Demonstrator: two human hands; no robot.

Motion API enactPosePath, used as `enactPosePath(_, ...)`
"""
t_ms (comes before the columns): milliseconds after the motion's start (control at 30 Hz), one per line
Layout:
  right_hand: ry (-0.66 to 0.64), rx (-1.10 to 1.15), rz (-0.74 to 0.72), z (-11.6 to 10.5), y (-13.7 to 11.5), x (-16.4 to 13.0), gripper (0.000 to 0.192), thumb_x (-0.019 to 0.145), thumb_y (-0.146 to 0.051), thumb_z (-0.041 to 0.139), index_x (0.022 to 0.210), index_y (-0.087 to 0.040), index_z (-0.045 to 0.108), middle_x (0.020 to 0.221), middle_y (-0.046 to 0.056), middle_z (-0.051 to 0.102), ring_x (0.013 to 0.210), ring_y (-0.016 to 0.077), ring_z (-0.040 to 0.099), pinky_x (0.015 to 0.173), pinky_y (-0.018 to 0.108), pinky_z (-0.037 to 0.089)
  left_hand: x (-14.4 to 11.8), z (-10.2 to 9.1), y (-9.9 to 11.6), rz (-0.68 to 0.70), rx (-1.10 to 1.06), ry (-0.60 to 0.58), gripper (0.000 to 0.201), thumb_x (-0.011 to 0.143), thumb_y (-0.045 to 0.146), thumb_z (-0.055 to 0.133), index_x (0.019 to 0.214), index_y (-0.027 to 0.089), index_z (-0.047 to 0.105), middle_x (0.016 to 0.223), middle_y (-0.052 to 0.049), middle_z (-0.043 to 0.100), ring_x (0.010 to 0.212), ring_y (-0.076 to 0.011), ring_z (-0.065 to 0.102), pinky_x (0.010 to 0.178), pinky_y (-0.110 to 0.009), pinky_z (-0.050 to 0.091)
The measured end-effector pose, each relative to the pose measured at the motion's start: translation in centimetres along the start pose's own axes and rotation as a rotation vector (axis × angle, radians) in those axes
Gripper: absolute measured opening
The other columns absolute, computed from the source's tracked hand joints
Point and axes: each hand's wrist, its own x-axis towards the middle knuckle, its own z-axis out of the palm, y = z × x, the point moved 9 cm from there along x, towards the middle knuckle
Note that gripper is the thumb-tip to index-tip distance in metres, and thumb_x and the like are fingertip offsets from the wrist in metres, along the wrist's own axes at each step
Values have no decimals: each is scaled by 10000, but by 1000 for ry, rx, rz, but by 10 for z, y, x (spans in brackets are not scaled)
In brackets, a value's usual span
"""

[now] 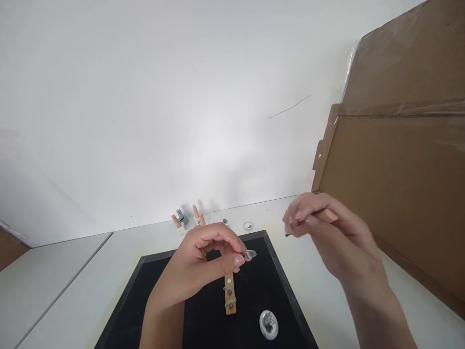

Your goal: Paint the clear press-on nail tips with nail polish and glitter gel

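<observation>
- Pinching a clear nail tip (250, 253) between thumb and forefinger, the left hand (203, 261) is closed on it; only the tip's outer end shows past the fingertips (238, 260).
- Judging by its look, the nail tip is thin, light, smooth plastic: slippery, easily flicked away, best held by its side edges with light pressure.
- Gripping a slim tool (319, 215), the right hand (327, 237) is curled shut round it pen-fashion; its dark point (288, 234) sticks out toward the nail tip, apart from it.
- Just below the left fingers, a tan strip (229, 293) carrying more clear tips lies on the black mat (163, 295).
- Further toward the person sits a small dish (269, 324) of pale bits.
- Beyond the hands, small bottles (189, 219) stand at the table's far edge; cardboard (399, 169) leans to the right.
</observation>
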Motion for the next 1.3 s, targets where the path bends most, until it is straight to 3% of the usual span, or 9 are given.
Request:
enactPosePath(167,-220,-101,240,21,17,-3,140,952,-270,518,992,-282,651,627,-47,332,568,120,353,512,250,304,4,4,2,-1,18,3,25,821,187,738,813,205,723,781,-19,737,652,-114,641,596,-195,524)
enactPosePath(300,-340,-68,374,34,26,-5,170,894,-408,607,931,-260,681,681,-39,382,571,107,308,502,251,262,6,5,5,7,13,1,38,832,185,728,831,223,725,801,5,742,644,-91,643,617,-178,521)
enactPosePath(500,-368,-33,379,42,27,-4,172,870,-420,644,972,-308,727,807,-8,521,633,115,388,503,253,275,8,7,9,12,72,8,44,841,191,716,826,231,729,730,22,697,644,-94,630,620,-184,506)
enactPosePath(867,-343,72,379,46,34,-5,112,840,-354,699,905,-281,754,757,-19,540,545,80,321,486,257,246,4,0,14,6,163,103,42,823,222,734,823,225,692,744,31,670,678,-96,616,657,-183,503)
enactPosePath(1133,-330,239,393,48,36,-5,57,777,-245,772,824,-244,741,912,1,688,504,51,281,480,258,238,4,-4,14,8,156,136,101,804,235,755,818,209,658,762,30,671,666,-95,615,652,-194,510)
enactPosePath(1300,-345,231,371,49,32,-4,86,772,-218,774,840,-269,765,963,1,732,497,51,276,466,256,218,2,-6,12,0,92,134,88,816,212,747,829,219,660,753,41,689,665,-83,630,621,-165,509)
